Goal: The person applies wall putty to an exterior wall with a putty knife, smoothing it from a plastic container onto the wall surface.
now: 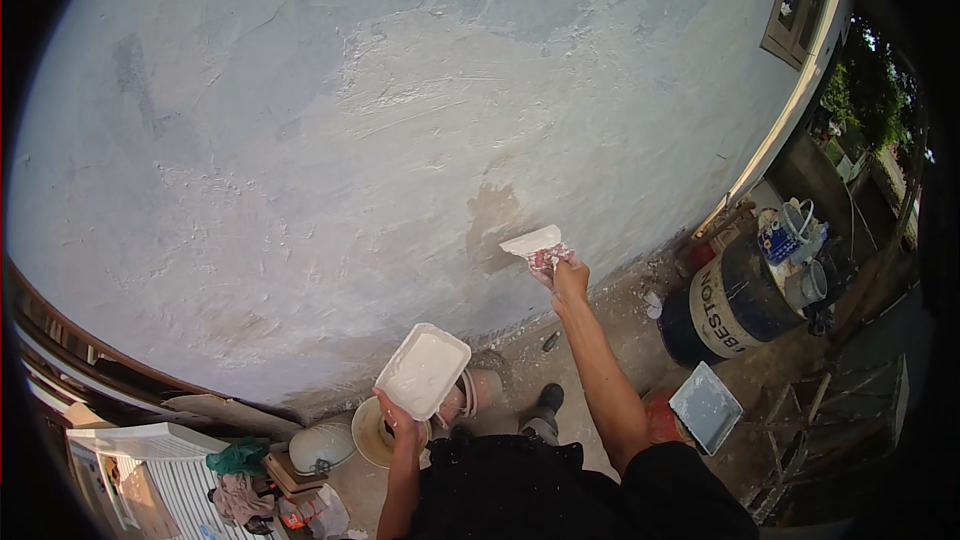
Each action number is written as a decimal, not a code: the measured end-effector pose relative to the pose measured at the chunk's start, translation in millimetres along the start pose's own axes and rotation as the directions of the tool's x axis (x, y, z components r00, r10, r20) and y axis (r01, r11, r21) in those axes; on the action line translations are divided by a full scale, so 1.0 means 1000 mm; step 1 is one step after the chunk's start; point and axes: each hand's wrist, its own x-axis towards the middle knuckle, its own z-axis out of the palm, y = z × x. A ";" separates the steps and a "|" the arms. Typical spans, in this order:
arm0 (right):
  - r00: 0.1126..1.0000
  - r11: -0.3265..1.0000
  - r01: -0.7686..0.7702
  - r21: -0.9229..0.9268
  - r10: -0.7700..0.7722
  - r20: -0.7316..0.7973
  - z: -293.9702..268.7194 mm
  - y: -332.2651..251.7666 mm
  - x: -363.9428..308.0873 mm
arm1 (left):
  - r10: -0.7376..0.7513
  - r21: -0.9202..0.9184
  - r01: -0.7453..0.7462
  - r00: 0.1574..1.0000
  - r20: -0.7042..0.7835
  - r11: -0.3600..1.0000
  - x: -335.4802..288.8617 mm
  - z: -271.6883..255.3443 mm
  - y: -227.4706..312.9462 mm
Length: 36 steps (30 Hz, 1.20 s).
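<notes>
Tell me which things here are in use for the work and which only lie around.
In use: right hand presses the putty knife on the wall; left hand holds the white tray.

Lying about: black drum, flat tray, rags.

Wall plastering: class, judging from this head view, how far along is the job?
Done: most of the wall already carries a pale, streaky skim coat. In hand: the right hand presses a putty knife against the wall beside a bare brownish patch, while the left hand holds a white tray of filler. Left: that patch and the rough strip along the wall's base remain uncovered.
</notes>
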 end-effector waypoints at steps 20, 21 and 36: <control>0.978 0.971 0.193 0.139 -0.201 0.049 0.119 -0.121 0.011 | 0.012 -0.024 -0.012 1.000 0.011 1.000 0.004 0.015 0.019; 0.978 0.971 0.198 0.137 -0.205 0.040 0.120 -0.137 0.001 | 0.016 -0.020 -0.015 0.999 0.042 1.000 0.005 0.019 0.019; 0.987 0.995 -0.097 -0.024 0.093 -0.132 -0.053 0.069 0.027 | 0.034 -0.027 -0.033 0.999 0.032 0.999 0.004 0.015 0.014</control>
